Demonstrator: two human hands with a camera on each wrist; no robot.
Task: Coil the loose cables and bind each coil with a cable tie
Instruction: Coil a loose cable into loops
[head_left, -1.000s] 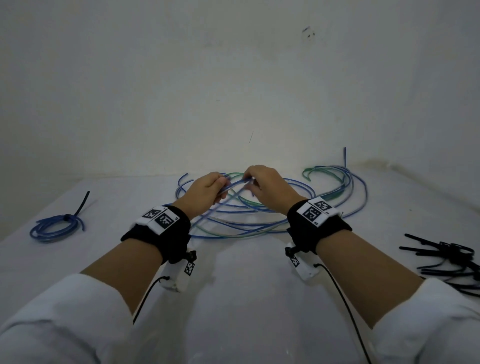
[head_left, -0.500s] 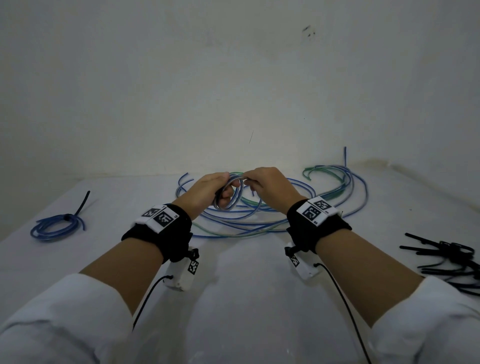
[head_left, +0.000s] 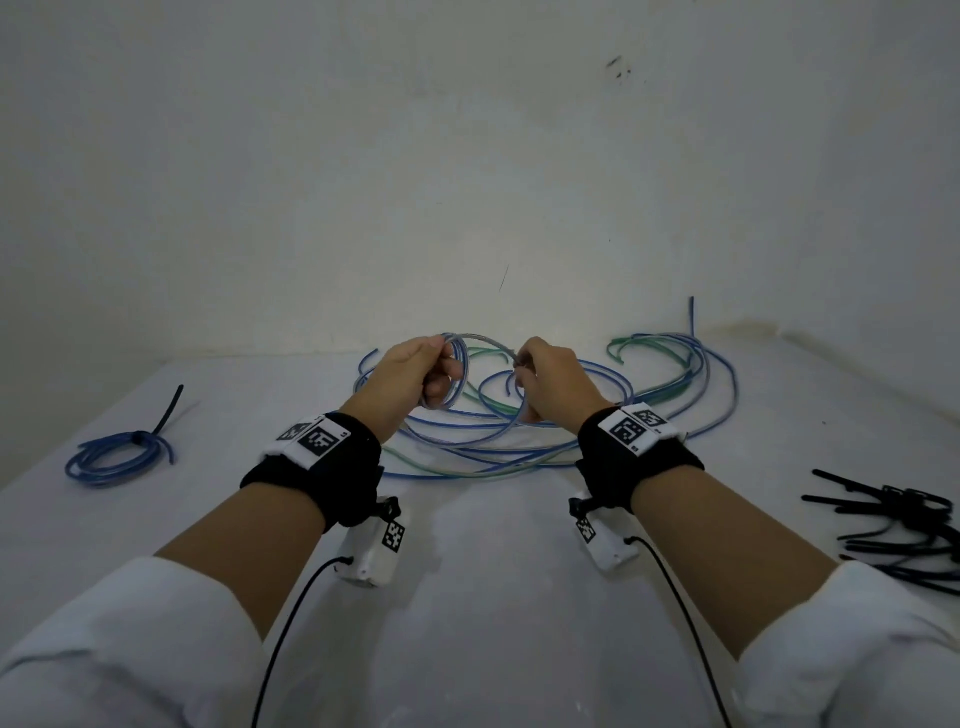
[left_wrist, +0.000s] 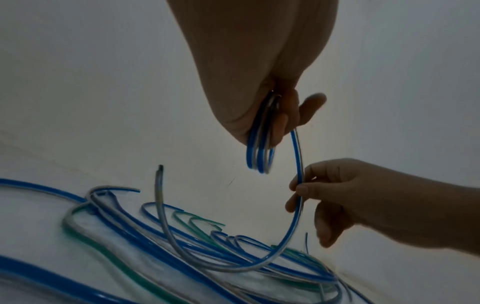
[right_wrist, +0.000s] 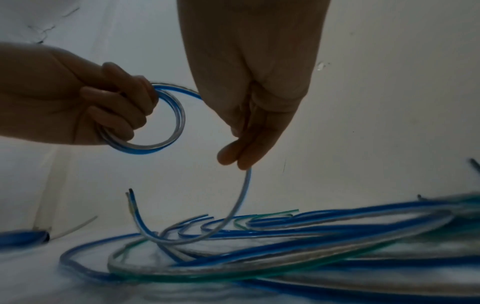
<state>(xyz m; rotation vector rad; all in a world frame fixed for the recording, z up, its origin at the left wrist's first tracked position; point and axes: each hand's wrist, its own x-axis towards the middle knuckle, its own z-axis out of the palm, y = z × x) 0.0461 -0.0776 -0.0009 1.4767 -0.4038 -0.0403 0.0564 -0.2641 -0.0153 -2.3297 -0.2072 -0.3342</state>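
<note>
Left grip (head_left: 415, 371) curls round a small blue coil (right_wrist: 166, 123); right grip (head_left: 550, 379) pinches its trailing cable (left_wrist: 298, 185).

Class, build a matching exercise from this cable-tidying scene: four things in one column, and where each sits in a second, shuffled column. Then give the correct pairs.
Things
1. small coil
2. bound blue coil
3. black cable ties
4. loose cables

Places
A. far right of the table
B. held in the left hand
C. far left of the table
D. spread on the table beyond both hands

Pairs: 1-B, 2-C, 3-A, 4-D
</note>
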